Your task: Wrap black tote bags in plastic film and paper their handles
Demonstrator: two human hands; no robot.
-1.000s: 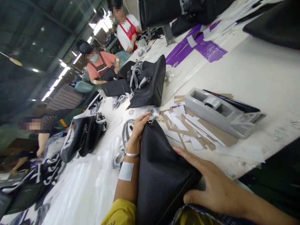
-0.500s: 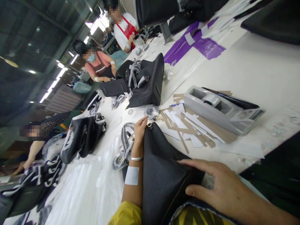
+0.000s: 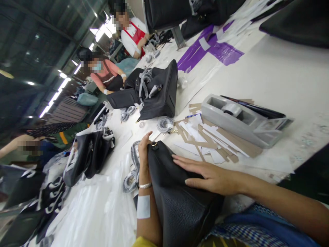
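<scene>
Well, the white table takes up most of the view, running away to the upper right. At its near side, right before the person, the black bag lies between the two forearms, its narrow end pointing away. A second bag rests farther up the table. Whitish plastic spreads to the left of the left forearm. The grey dispenser sits to the right, beside paper strips. The right hand lies flat on top of the black bag, fingers stretched out, gripping nothing. The left hand is against the bag's left side near the far end; whether it grips, I cannot tell. Just beyond lies a wrapped coil. Smallest, a gold ring shows at the bag's tip.
</scene>
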